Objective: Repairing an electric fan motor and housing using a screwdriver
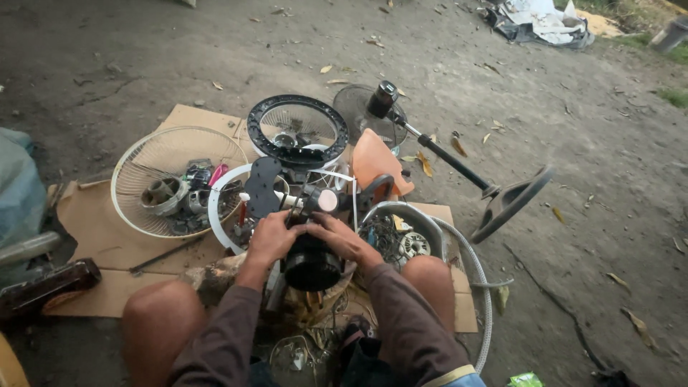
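While the left hand (271, 236) and right hand (342, 240) both grasp the top of the black fan motor housing (311, 264) held between the knees above the cardboard (100, 236), it looks rigid, probably heavy, best gripped around its round body.

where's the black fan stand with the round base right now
In the head view the black fan stand lies on the dirt, right of the cardboard, its round base beyond the person's right knee.

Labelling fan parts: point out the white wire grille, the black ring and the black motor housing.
white wire grille (154, 154), head view, on the bare wire mesh, upper left.
black ring (259, 118), head view, on its left rim.
black motor housing (312, 265), head view, on its front face below the hands.
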